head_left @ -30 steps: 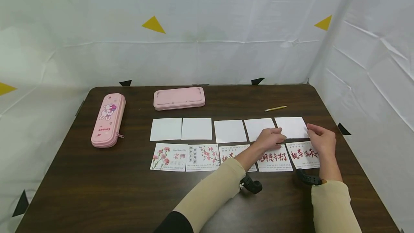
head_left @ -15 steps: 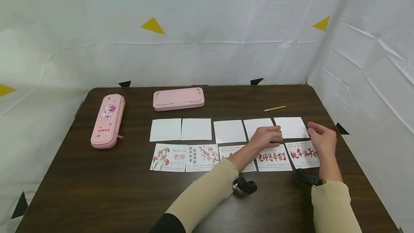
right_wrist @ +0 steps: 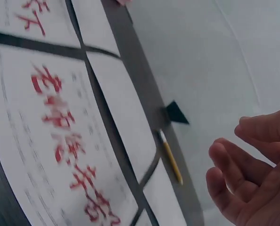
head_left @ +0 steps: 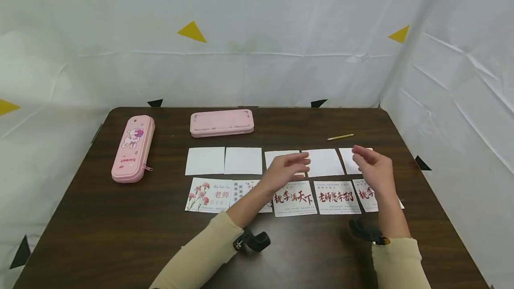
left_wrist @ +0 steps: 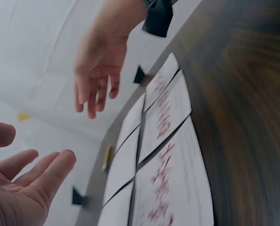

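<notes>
My left hand point(head_left: 286, 171) hovers over the third blank white card point(head_left: 275, 155) from the left, fingers relaxed and nothing in them. To its right, my right hand point(head_left: 374, 171) is raised over the rightmost blank card point(head_left: 347, 162) and a card with red lettering point(head_left: 365, 195), partly hiding both. Its fingers are loosely bent; in the right wrist view the hand point(right_wrist: 253, 174) holds nothing. Several blank cards form a back row. In front lies a row of printed cards, among them a carnation card point(head_left: 209, 195) and a red-lettered card point(head_left: 337, 197). My left forearm covers part of a blossom card point(head_left: 242, 187).
A yellow pencil point(head_left: 340, 137) lies behind the blank cards at the right. One pink pencil case point(head_left: 222, 123) rests near the table's back edge, another with a bunny print point(head_left: 133, 148) at the left. White sheeting point(head_left: 257, 79) rises behind the dark wooden table point(head_left: 120, 235).
My left hand has moved left, away from the fourth and fifth blank cards. My right hand has left the rightmost blank card's right edge and shifted left and up.
</notes>
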A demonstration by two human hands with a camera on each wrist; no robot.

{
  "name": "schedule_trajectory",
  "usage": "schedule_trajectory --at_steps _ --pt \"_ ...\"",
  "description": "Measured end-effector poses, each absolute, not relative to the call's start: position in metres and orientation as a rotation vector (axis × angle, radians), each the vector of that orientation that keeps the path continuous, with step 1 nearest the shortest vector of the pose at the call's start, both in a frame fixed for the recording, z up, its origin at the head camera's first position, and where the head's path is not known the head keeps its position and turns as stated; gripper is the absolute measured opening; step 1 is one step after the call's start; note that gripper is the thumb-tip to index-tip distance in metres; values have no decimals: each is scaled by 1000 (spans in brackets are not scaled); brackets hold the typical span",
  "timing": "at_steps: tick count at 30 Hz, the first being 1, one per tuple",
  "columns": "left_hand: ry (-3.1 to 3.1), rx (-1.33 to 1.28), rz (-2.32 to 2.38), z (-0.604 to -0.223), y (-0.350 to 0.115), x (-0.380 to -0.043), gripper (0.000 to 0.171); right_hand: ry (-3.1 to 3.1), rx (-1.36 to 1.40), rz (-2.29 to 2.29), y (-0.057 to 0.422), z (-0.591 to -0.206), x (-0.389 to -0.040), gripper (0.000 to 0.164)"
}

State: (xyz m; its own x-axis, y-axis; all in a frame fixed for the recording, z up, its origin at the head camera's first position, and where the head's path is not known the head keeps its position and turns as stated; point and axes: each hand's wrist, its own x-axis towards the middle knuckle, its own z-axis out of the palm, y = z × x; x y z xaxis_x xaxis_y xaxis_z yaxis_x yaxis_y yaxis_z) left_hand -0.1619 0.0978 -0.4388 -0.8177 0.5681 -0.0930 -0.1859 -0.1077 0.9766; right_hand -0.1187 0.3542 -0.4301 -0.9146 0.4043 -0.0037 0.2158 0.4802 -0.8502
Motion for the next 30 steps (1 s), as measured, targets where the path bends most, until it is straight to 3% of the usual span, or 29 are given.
schedule_trajectory --at_steps 11,17,30 --pt "1971 416 2091 -425 -31 -148 40 -2497 -99 1939 231 -433 -116 37" --pt "2303 213 1939 -437 -84 -129 41 -2467 60 2242 166 -448 -107 37" --pt "2596 -55 1388 -464 -126 -98 59 -2358 -42 2526 112 -473 -94 42"
